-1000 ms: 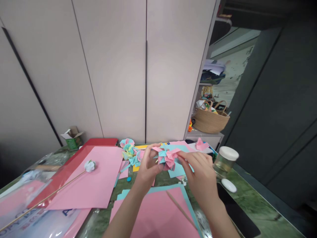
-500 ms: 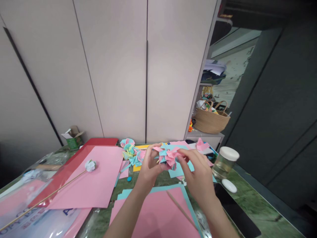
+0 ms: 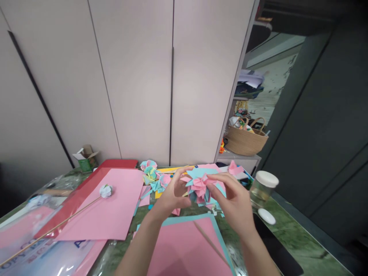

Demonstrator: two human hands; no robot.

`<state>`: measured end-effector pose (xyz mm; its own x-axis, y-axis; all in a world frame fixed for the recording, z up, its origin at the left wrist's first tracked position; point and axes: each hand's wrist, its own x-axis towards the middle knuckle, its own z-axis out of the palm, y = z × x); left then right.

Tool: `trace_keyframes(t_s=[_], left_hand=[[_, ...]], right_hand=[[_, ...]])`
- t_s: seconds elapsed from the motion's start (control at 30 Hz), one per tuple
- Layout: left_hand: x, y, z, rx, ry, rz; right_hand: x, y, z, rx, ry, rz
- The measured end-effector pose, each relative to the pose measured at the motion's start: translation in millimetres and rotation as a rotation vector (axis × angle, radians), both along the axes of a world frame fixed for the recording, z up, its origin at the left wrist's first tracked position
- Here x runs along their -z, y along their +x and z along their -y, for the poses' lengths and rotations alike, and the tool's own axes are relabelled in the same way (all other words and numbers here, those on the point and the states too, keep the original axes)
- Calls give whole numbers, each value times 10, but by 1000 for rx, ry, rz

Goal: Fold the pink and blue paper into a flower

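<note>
A folded paper flower (image 3: 200, 188) in pink and light blue is up in front of me, above the table. My right hand (image 3: 234, 201) is closed, pinching its right edge between thumb and fingers. On the other side my left hand (image 3: 171, 195) is open, thumb and fingers spread around the flower's left petals; whether a fingertip touches them I cannot tell. Under the hands lies a pink sheet (image 3: 184, 245) over light blue paper, with a thin stick (image 3: 211, 244) across it. Several finished paper flowers (image 3: 150, 174) in blue, pink and yellow sit behind my left hand.
To the left, a white paper flower (image 3: 106, 191) on a long stick rests on pink paper (image 3: 120, 214). A lidded jar (image 3: 262, 189), a white oval object (image 3: 266, 216) and a black phone (image 3: 276, 245) are at the right. A small green box (image 3: 85, 163) stands far left.
The flower has turned, so its pink folds now face me more. My left fingers have spread apart from it, while the right hand keeps its pinch.
</note>
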<state>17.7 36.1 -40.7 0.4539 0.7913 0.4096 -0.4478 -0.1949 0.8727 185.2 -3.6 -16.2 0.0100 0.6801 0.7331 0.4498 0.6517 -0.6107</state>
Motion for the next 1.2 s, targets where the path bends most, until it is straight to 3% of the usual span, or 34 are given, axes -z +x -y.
trace_keyframes(t_s=[0.13, 0.27, 0.47, 0.83, 1.2], left_hand=[[-92, -86, 66, -97, 93, -127], [-248, -35, 265, -384, 272, -367], [-300, 0, 397, -539, 335, -458], [-280, 21, 436, -661, 333, -337], [-242, 32, 413, -578, 280, -307]], right_hand=[[-4, -18, 29, -84, 59, 162], [0, -68, 63, -97, 151, 307], [30, -111, 98, -60, 263, 323], [121, -195, 108, 37, 401, 74], [160, -217, 98, 29, 385, 18]])
